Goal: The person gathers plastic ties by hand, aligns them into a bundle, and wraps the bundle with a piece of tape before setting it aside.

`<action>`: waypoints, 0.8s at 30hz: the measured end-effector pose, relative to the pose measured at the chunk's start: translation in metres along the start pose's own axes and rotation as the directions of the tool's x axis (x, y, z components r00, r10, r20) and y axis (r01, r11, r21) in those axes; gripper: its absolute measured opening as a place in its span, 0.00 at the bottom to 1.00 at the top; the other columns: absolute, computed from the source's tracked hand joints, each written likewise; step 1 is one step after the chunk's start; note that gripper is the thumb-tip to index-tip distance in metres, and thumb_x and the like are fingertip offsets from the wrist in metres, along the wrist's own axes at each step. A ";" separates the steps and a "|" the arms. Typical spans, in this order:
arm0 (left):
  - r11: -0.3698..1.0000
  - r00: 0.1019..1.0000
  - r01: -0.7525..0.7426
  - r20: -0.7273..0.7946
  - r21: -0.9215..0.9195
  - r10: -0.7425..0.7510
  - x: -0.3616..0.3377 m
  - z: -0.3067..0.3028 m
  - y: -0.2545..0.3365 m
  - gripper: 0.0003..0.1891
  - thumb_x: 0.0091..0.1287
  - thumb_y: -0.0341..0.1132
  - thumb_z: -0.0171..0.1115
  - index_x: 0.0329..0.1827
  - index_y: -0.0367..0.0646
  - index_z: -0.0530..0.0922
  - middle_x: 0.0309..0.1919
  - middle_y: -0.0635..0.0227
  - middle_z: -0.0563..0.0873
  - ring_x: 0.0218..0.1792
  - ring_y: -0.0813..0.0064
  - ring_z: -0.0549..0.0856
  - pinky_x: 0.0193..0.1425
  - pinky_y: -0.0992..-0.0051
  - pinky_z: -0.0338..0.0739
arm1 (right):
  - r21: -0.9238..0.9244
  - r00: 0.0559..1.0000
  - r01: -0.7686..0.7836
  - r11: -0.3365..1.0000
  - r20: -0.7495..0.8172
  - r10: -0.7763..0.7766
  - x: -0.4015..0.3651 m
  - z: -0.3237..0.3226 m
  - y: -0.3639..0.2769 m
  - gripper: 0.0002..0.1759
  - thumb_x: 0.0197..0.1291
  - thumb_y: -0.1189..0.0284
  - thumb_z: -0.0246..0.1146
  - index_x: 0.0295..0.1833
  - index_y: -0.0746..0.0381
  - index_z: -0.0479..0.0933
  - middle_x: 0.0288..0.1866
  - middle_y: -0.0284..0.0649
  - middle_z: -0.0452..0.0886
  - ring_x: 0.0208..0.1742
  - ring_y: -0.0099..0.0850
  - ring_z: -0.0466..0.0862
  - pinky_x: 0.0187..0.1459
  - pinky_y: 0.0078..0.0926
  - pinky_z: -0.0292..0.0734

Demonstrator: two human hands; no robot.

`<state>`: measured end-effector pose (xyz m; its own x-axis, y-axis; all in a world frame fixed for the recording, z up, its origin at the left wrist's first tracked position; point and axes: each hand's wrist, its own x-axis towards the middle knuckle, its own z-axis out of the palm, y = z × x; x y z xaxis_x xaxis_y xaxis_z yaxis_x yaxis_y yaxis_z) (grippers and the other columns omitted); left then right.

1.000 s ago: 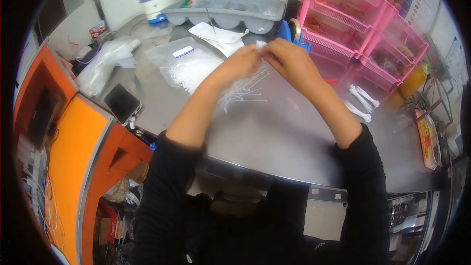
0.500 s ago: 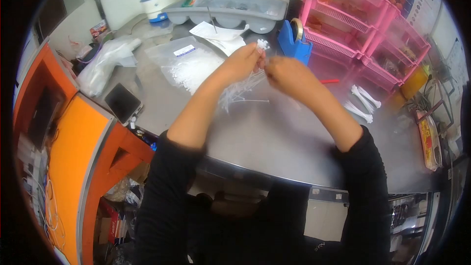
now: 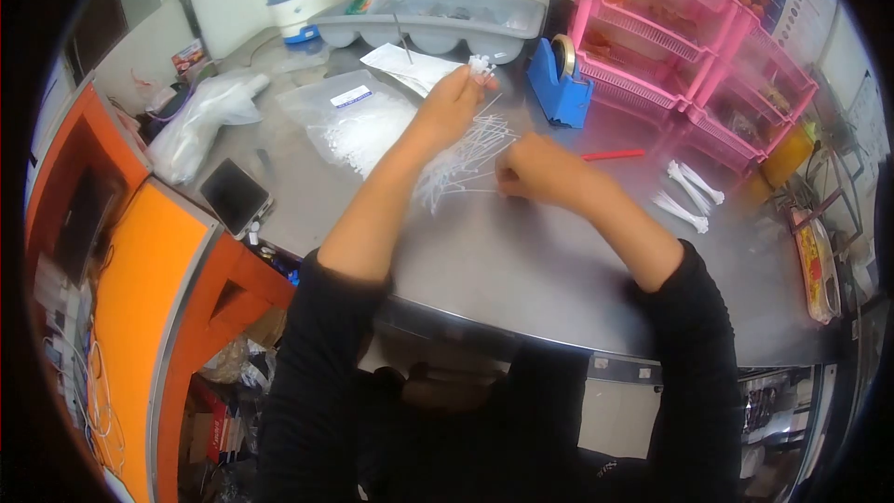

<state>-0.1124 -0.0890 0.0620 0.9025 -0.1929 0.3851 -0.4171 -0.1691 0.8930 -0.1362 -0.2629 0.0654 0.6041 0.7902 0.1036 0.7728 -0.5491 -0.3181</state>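
Observation:
My left hand is closed around a bunch of white cable ties, whose heads stick up above the fingers. Loose white ties lie in a spread pile on the metal table between my hands. My right hand is pinched at the end of a single tie lying at the pile's lower right. Beside my left forearm, a clear bag holds many more white ties. At the right, several bundled ties rest on the table.
A blue tape dispenser stands behind the hands, with a red stick to its right. Pink drawers, a grey bin tray and white paper are at the back. A dark-screened device lies left.
My right hand has moved down and away from my left hand to the pile's lower right. My left hand has shifted slightly up and left with the bunch.

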 end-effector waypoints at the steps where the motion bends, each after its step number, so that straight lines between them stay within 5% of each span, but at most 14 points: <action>1: 0.998 1.000 -0.007 -0.004 0.059 0.008 -0.002 0.001 0.001 0.13 0.70 0.40 0.42 0.40 0.39 0.70 0.23 0.76 0.68 0.20 0.86 0.63 0.24 0.84 0.60 | -0.078 0.999 0.042 0.996 -0.025 -0.044 0.002 0.004 0.001 0.04 0.41 0.74 0.62 0.23 0.64 0.78 0.24 0.46 0.79 0.30 0.43 0.80 0.35 0.36 0.74; 4: 0.973 0.997 -0.073 0.030 0.220 0.068 -0.004 0.006 -0.002 0.12 0.70 0.38 0.42 0.39 0.38 0.70 0.24 0.75 0.70 0.21 0.85 0.66 0.26 0.83 0.63 | -0.256 0.999 0.029 0.966 -0.035 -0.040 0.001 0.003 0.002 0.04 0.40 0.75 0.62 0.24 0.64 0.78 0.24 0.47 0.79 0.30 0.43 0.80 0.35 0.35 0.74; 6: 0.936 0.982 -0.181 0.115 0.304 0.152 -0.005 0.010 -0.007 0.12 0.70 0.36 0.41 0.38 0.37 0.69 0.25 0.73 0.72 0.23 0.83 0.69 0.27 0.82 0.66 | -0.385 0.970 0.026 0.922 -0.212 -0.116 0.002 -0.005 0.009 0.03 0.41 0.76 0.59 0.25 0.64 0.75 0.25 0.46 0.77 0.28 0.43 0.78 0.32 0.36 0.73; 9: 0.987 0.981 0.034 0.186 0.157 -0.063 -0.010 0.018 0.003 0.11 0.70 0.34 0.41 0.38 0.36 0.69 0.26 0.71 0.74 0.26 0.81 0.72 0.31 0.80 0.69 | -0.462 0.909 0.001 0.887 -0.369 -0.193 -0.002 -0.024 0.004 0.04 0.42 0.77 0.58 0.27 0.64 0.73 0.26 0.44 0.75 0.29 0.43 0.77 0.31 0.36 0.72; 12: 0.962 0.966 0.099 0.209 0.253 -0.155 -0.012 0.017 0.013 0.11 0.70 0.34 0.41 0.40 0.36 0.70 0.27 0.70 0.75 0.25 0.81 0.72 0.30 0.80 0.69 | -0.493 0.855 0.004 0.870 -0.450 -0.258 0.002 -0.023 0.004 0.04 0.44 0.74 0.60 0.28 0.62 0.75 0.28 0.43 0.75 0.32 0.41 0.78 0.33 0.34 0.74; 15: 0.925 0.978 -0.205 0.025 0.321 0.208 -0.003 0.014 -0.008 0.11 0.70 0.35 0.41 0.40 0.38 0.71 0.23 0.74 0.72 0.21 0.84 0.69 0.25 0.82 0.65 | -0.367 0.790 -0.017 0.930 -0.575 -0.213 0.004 -0.022 -0.004 0.04 0.47 0.72 0.60 0.28 0.61 0.76 0.29 0.42 0.75 0.34 0.40 0.78 0.34 0.35 0.74; 16: 0.962 0.992 -0.117 -0.015 0.248 0.124 -0.003 0.010 -0.006 0.11 0.70 0.36 0.41 0.40 0.39 0.71 0.22 0.76 0.70 0.20 0.85 0.66 0.24 0.83 0.63 | -0.294 0.767 -0.023 0.955 -0.618 -0.172 0.003 -0.021 -0.009 0.04 0.47 0.72 0.59 0.28 0.61 0.76 0.29 0.42 0.75 0.34 0.40 0.78 0.34 0.35 0.74; 19: 0.995 0.990 0.095 -0.107 0.015 -0.093 -0.002 0.003 0.007 0.12 0.70 0.40 0.42 0.40 0.43 0.72 0.20 0.82 0.61 0.18 0.90 0.56 0.20 0.86 0.52 | -0.188 0.873 0.172 0.967 -0.426 -0.239 0.010 0.006 0.001 0.04 0.47 0.73 0.60 0.28 0.63 0.75 0.30 0.42 0.75 0.34 0.41 0.77 0.35 0.38 0.71; 22: 0.983 0.982 0.162 -0.088 -0.085 -0.169 -0.005 0.000 0.013 0.12 0.70 0.41 0.43 0.39 0.43 0.71 0.20 0.82 0.61 0.18 0.90 0.57 0.20 0.86 0.53 | -0.195 0.941 0.188 0.963 -0.246 -0.233 0.014 0.029 -0.003 0.05 0.47 0.72 0.60 0.27 0.63 0.76 0.30 0.43 0.76 0.34 0.42 0.77 0.36 0.38 0.71; 24: 0.978 0.975 0.179 -0.112 -0.110 -0.191 -0.004 0.001 0.012 0.12 0.70 0.41 0.43 0.38 0.43 0.70 0.20 0.82 0.62 0.18 0.90 0.57 0.20 0.86 0.53 | -0.181 0.940 0.172 0.968 -0.265 -0.216 0.017 0.034 0.000 0.05 0.45 0.72 0.60 0.26 0.63 0.76 0.31 0.43 0.77 0.34 0.42 0.78 0.36 0.39 0.73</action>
<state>-0.1215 -0.0910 0.0707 0.9719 -0.0474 0.2308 -0.2343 -0.0933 0.9677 -0.1326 -0.2406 0.0352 0.4521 0.7890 0.4159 0.8873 -0.4454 -0.1196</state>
